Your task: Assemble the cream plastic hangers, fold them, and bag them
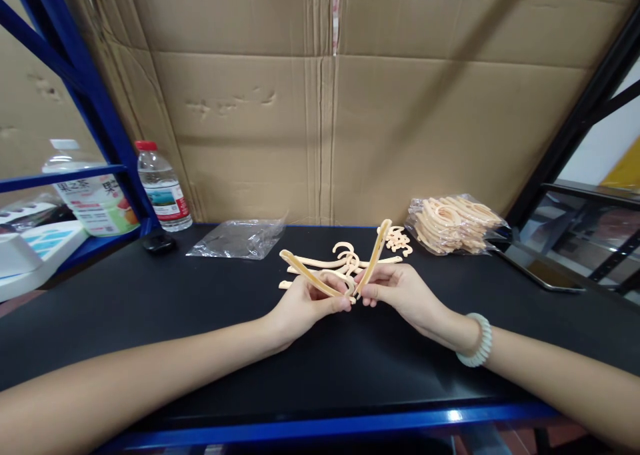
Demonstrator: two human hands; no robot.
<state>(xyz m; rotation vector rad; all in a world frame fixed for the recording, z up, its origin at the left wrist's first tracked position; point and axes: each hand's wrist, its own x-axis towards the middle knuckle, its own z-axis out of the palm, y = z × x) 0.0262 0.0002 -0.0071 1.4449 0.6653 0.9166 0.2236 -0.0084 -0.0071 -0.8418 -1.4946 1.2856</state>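
Note:
My left hand (305,305) is closed on a beige hanger arm (307,273) that slants up to the left. In my right hand (395,288), the fingers pinch a second hanger arm (376,253), which tilts up to the right. The lower ends of both arms come together between my fingertips; whether they are joined I cannot tell. A small curved hook shows at that meeting point, partly hidden by the fingers. Just behind my hands, more beige hangers (320,263) lie on the black table (225,368), partly covered by the hands.
Several loose hooks (399,238) lie behind the right hand, beside a clear bag of hanger parts (450,225). An empty-looking plastic bag (237,239), a black object (159,243) and a water bottle (165,191) are at left. A dark tablet-like panel (545,268) lies right. Cardboard (250,128) stands behind.

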